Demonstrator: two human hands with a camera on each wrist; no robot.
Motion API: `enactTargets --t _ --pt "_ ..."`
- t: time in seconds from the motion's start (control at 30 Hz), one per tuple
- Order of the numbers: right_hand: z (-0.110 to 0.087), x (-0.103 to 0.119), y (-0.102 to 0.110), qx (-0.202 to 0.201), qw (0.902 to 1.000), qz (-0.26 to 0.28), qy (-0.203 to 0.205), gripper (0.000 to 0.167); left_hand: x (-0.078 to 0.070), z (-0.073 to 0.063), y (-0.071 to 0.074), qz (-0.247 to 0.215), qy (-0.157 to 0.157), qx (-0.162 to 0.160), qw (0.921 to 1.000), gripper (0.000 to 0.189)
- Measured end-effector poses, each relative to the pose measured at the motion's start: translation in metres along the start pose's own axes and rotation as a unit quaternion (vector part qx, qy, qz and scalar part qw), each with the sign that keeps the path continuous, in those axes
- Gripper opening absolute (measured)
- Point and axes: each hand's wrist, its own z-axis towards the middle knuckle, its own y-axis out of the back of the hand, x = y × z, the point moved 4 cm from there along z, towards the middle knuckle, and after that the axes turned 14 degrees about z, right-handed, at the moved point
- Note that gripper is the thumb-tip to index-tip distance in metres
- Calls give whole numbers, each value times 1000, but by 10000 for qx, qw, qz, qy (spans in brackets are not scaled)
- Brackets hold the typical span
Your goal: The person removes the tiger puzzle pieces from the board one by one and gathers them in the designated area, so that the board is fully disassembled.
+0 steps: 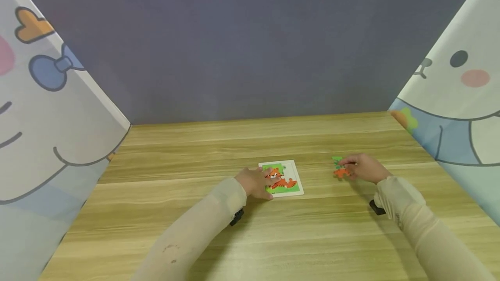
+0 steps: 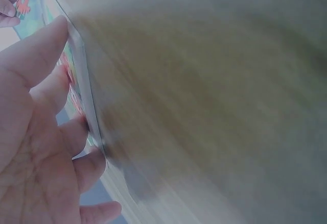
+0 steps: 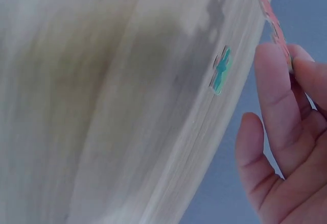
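1. Closest to the wearer, the pale left sleeve (image 1: 191, 233) and right sleeve (image 1: 433, 237) reach forward over the table, with a black device at each wrist, one below the left cuff (image 1: 236, 217) and one below the right (image 1: 377, 207).
2. The left hand (image 1: 254, 182) lies relaxed with its fingers spread, resting over the left part of the puzzle tray and gripping nothing; the thumb is by the tray's near edge.
3. The puzzle tray (image 1: 291, 171), white-rimmed, lies flat on the table under that hand. Its fitted pieces (image 1: 288, 184) show an orange tiger on green, while bare white base shows at the upper right.
4. Well apart to the right, the right hand (image 1: 365, 168) pinches an orange puzzle piece (image 3: 276, 25) between thumb and finger, its other fingers loosely bent. The right wrist view shows that piece raised off the tabletop.
5. Just beyond the held piece, a green puzzle piece (image 1: 337, 158) lies on the table.
6. The wood-grain tabletop (image 1: 187, 155) runs back to a plain dark grey panel (image 1: 250, 47), flanked by cartoon-printed panels at left (image 1: 90, 116) and right (image 1: 480, 112).
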Motion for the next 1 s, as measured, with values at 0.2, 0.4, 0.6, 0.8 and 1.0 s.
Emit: enactTargets --t 0.2,0.4,0.6,0.8,1.0 --pt "-3 -5 3 -39 10000 -50 19 26 1 -1 -1 -26 -16 7 10000 67" --pt "-5 -10 8 56 9997 154 -189 29 0 -1 2 0 -17 6 10000 67" --pt "-5 -21 11 105 9991 318 -265 31 0 -1 1 32 -8 18 10000 67" --pt "-5 -27 10 145 9979 510 -383 33 0 0 -1 66 0 36 10000 67" --pt "-4 -27 9 158 9975 513 -470 32 -1 -1 -1 -27 23 56 10000 67"
